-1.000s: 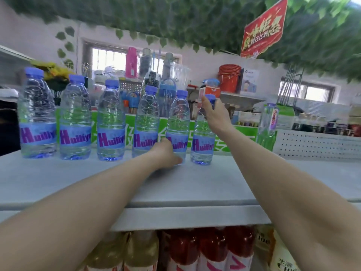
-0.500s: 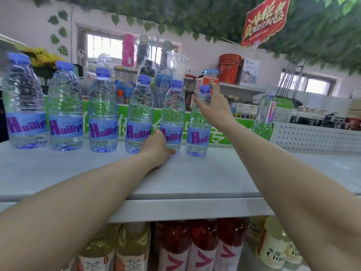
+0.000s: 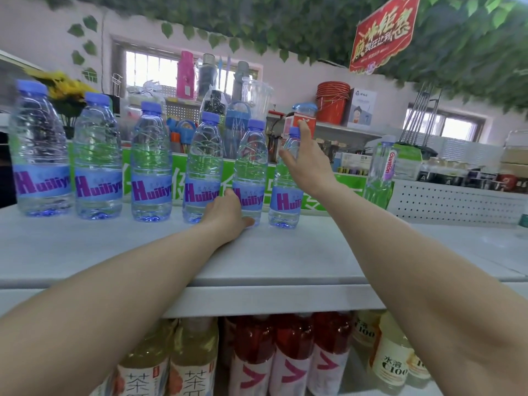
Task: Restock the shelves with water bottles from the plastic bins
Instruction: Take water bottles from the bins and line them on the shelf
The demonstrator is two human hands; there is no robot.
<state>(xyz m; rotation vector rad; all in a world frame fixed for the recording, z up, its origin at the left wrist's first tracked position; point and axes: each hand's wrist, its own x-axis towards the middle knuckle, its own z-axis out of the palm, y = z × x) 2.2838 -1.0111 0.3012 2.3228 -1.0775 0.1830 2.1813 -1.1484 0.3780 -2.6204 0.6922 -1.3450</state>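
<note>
A pale grey shelf (image 3: 285, 261) in a small shop is carrying a row of six water bottles (image 3: 98, 158) with blue caps and purple-lettered labels, all standing upright along its back edge. The right hand (image 3: 307, 161) is reaching to the rightmost bottle (image 3: 285, 192), its fingers spread and loosely curved about the neck and cap, touching rather than clamping. The left hand (image 3: 225, 217) is resting low at the foot of the fifth bottle (image 3: 251, 170), fingers curled against its base; whether it is truly gripping cannot be told. A lone slimmer bottle (image 3: 381, 164) is standing apart to the right. Below the shelf, red drink bottles (image 3: 288, 355) and tea bottles (image 3: 168, 364) are standing packed together. Green leaves (image 3: 285, 21) and a red sign (image 3: 384, 32) are hanging overhead
</note>
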